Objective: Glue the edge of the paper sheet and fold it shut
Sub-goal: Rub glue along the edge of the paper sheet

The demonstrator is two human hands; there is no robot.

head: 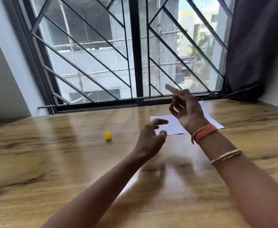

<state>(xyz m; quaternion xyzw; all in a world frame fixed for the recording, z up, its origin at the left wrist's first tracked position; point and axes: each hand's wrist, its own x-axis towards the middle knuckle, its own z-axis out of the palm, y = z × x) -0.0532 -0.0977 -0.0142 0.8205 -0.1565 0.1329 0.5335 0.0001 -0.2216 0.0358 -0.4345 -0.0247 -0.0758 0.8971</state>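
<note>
Glossy wood-grain table (52,162) under barred window (126,55). Small yellow plastic cap (108,135) stands alone, L. Left hand (149,139) hovers, fingers spread, empty. White paper sheet (172,127) flat behind. Right hand (186,109) grips pale glue stick (172,89), raised. Dark curtain (253,46) far R.

Left hand (149,137) raised, fingers spread; right hand (186,106) raised, fingers curled.

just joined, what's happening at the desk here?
A person sits at a wooden table by a window. The right hand holds an uncapped glue stick raised above a white paper sheet lying flat. The left hand hovers open and empty near the sheet's left edge. A yellow cap stands apart to the left. Whether any glue is on the paper can't be told.
</note>
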